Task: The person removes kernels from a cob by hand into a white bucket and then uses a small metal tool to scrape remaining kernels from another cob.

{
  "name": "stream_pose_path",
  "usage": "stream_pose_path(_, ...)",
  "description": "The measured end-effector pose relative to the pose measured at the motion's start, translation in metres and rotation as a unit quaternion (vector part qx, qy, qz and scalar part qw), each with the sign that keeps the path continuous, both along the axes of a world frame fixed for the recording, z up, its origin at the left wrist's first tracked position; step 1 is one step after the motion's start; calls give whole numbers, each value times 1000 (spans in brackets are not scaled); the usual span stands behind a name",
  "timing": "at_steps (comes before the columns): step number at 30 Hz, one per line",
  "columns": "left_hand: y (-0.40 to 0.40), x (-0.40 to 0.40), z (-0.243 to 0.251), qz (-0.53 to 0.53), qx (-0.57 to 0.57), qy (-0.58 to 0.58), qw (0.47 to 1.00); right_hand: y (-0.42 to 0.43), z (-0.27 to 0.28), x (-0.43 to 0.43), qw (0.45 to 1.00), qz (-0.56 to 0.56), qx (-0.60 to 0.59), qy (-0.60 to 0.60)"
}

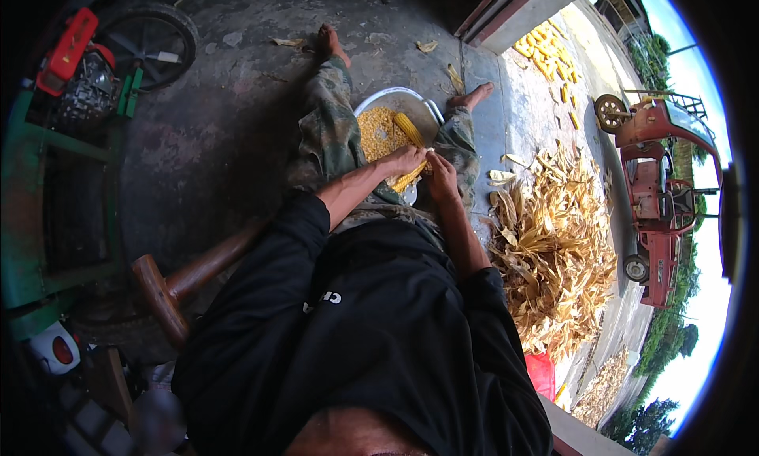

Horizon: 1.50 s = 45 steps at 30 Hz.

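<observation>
Between my legs stands a metal basin (431, 107) with loose corn kernels (376, 137) in it. One yellow corn cob (408, 127) leans up against the inside of the basin. Another yellow cob (409, 179) lies below my left wrist. My left hand (407, 159) and my right hand (442, 175) meet over the basin's near right side. Their fingers close around a corn cob, mostly hidden by the hands, with a pale end (429, 150) showing between the fingertips.
Dry corn husks (551, 248) are heaped at my right. More cobs (547, 49) lie on the sunlit ground beyond the doorway, and a red three-wheeled vehicle (658, 189) is parked outside. At left stand a wooden stool or bench (160, 296) and a green-framed machine with a red engine (68, 51).
</observation>
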<state>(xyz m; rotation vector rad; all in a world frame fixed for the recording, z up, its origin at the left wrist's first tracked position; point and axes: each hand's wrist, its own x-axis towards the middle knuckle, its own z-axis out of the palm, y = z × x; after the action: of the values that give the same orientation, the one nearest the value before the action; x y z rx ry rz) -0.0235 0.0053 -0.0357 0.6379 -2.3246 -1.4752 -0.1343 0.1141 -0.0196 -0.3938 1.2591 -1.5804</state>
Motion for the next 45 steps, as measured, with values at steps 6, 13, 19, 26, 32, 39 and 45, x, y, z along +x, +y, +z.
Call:
stream_pose_path(6,-11,-1,-12,3,122,1,993,-2,-7,-5,998,39,-58,-6)
stream_pose_path(13,-11,-1,-12,4,100,-13,995,0,-2,-2,966,33,-72,245)
stream_pose_path(19,-12,-12,-26,176,152,134,963,-26,26,-2,990,24,-42,130)
stream_pose_path(26,-15,-10,-26,139,93,104,980,-31,28,0,985,-5,-1,173)
stream_pose_path(32,-14,-2,-14,98,61,96,989,-22,20,-3,987,-59,31,148)
stream_pose_path(39,-17,6,-24,23,11,103,994,-17,14,2,994,-66,31,83)
stream_pose_path(45,-10,-6,-10,33,188,88,978,-6,-18,-28,996,46,-65,-26)
